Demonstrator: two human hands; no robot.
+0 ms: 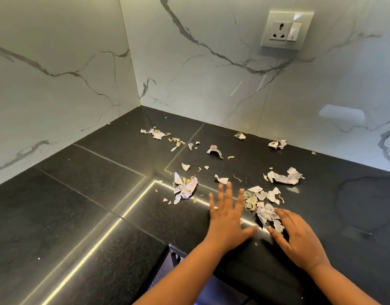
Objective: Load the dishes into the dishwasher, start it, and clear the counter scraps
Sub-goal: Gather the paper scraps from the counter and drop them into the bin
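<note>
Scraps [264, 208] lie between flat left hand [228, 219] and right hand [299, 237].

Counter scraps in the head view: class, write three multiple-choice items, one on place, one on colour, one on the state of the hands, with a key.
1. Where is the wall socket?
A. On the marble wall, upper right
B. On the counter
C. On the left wall

2. What colour is the countertop?
A. White
B. Black
C. Wooden brown

3. How are the hands?
A. Both fists closed
B. Both open, fingers spread
C. Both lifted off, holding a plate

Key: 1 A, it sits high on the back wall at right. 2 B, dark stone under the pale scraps. 3 B, the left hand and right hand lie flat either side of a scrap pile.
</note>
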